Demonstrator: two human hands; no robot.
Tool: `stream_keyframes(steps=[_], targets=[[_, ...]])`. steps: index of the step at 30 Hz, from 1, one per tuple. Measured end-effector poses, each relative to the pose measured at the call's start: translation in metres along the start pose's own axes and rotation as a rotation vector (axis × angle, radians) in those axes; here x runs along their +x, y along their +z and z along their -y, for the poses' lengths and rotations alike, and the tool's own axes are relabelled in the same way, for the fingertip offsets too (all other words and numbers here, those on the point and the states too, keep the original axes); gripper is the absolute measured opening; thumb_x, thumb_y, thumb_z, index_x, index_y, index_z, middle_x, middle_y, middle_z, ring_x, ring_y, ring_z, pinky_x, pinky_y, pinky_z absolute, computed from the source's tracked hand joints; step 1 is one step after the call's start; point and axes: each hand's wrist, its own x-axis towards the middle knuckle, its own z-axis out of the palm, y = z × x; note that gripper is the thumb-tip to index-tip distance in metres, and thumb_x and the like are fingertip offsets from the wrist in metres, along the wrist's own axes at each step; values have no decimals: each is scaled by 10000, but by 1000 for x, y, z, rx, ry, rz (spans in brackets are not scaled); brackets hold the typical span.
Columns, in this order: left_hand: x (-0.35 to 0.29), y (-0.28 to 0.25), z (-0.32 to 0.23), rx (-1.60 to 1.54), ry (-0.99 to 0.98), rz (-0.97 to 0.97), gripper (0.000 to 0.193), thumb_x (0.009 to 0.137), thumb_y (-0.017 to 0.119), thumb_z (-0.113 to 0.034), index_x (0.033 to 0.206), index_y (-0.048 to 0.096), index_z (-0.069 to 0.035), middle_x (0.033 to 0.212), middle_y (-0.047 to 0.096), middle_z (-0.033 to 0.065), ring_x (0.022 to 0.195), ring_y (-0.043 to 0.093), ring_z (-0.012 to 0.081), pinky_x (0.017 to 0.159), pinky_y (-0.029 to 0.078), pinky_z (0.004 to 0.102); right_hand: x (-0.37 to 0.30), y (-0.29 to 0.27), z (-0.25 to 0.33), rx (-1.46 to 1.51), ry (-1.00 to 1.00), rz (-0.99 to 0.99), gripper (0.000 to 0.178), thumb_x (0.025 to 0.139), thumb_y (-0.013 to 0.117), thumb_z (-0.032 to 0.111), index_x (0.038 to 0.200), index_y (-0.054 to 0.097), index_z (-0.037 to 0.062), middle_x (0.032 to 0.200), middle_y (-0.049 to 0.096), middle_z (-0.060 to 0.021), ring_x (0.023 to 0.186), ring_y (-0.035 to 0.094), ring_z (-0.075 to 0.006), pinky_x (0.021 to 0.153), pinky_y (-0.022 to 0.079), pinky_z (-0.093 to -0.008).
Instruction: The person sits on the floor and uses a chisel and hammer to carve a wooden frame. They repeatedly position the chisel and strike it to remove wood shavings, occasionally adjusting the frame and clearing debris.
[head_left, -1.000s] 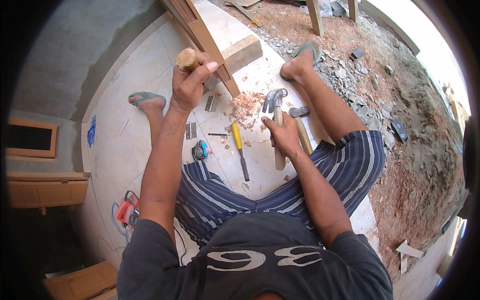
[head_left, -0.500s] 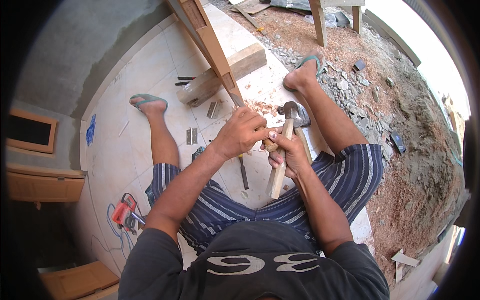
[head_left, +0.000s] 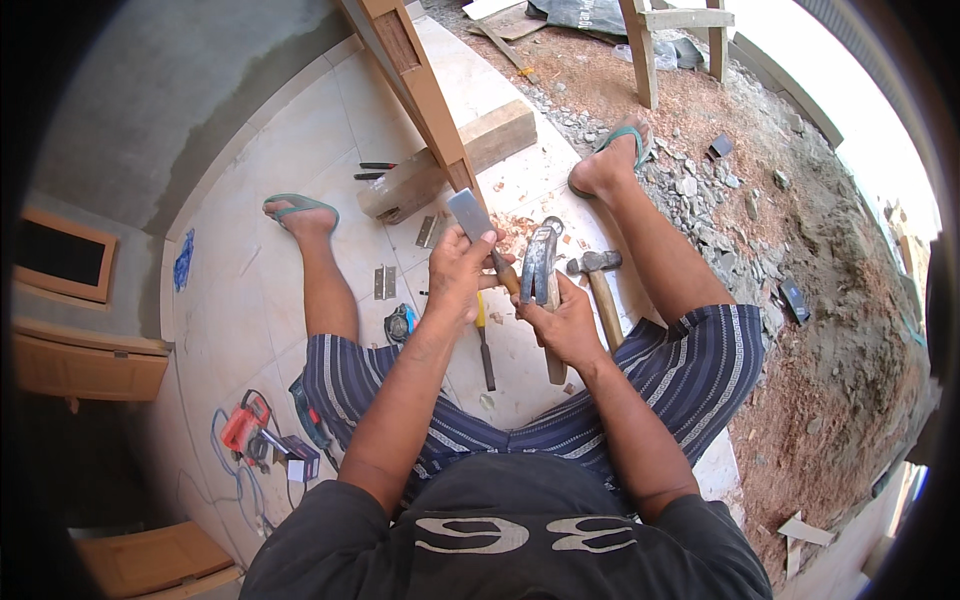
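My left hand [head_left: 458, 275] is closed around a wood chisel [head_left: 468, 212], its broad metal blade tilted up and its wooden handle end reaching toward my right hand [head_left: 574, 325]. That right hand grips a claw hammer [head_left: 541, 262] near its head, with the wooden handle hanging below; its fingertips are close to the chisel's handle end, and whether they touch is unclear. Just beyond the blade is the end of a long wooden piece [head_left: 430, 115] with recesses cut in its edge, resting over a thick wooden beam [head_left: 500, 137].
On the tiles lie a second hammer [head_left: 603, 290], a yellow-handled chisel [head_left: 486, 345], metal hinges [head_left: 385, 282], black-handled tools [head_left: 376, 166] and wood chips [head_left: 515, 228]. A red power tool [head_left: 243, 425] with a cord is at left. Rubble [head_left: 700, 195] lies right.
The chisel blade has come away from the recessed wooden piece and turned face up. The hammer has swung more upright in my right hand, uncovering the second hammer on the floor.
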Motion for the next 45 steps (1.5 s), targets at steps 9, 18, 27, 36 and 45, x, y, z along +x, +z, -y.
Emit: stream_keyframes(steps=[9, 18, 27, 36, 45], targets=[[26, 0, 1, 22, 5, 60, 294, 1031, 647, -134, 1268, 516, -19, 1183, 706, 175, 917, 755, 257, 709, 672, 392, 6, 2, -19, -70, 40, -232, 321, 1017, 632, 153, 1255, 545, -45, 750, 620, -76, 535, 585, -130, 411, 479, -308], [46, -8, -3, 52, 25, -13, 260, 1024, 669, -152, 1231, 545, -55, 1185, 709, 143, 917, 753, 254, 750, 663, 429, 11, -9, -21, 128, 252, -297, 239, 1009, 634, 135, 1172, 520, 0, 768, 561, -54, 520, 540, -118, 385, 490, -312], [52, -5, 0, 84, 69, -45, 230, 1028, 675, -183, 1165, 562, -36, 1111, 715, 136, 877, 764, 253, 675, 666, 392, 2, -1, -42, 601, 632, -181, 144, 985, 570, 72, 1095, 488, 29, 811, 509, -65, 601, 538, -151, 456, 491, -318], [54, -4, 3, 92, 97, -58, 232, 1024, 691, -194, 1134, 566, -32, 1081, 722, 134, 841, 765, 250, 617, 657, 368, 1, 33, -44, 1284, 744, -194, 110, 1021, 508, 123, 1031, 409, 77, 827, 479, -68, 659, 487, -140, 568, 486, -300], [55, -2, 4, 120, 100, -82, 223, 1029, 685, -194, 1147, 577, -39, 1070, 728, 130, 836, 764, 247, 623, 659, 373, -1, 31, -40, 1196, 611, -133, 121, 1021, 539, 153, 1067, 479, 58, 864, 513, -76, 654, 483, -134, 547, 440, -295]])
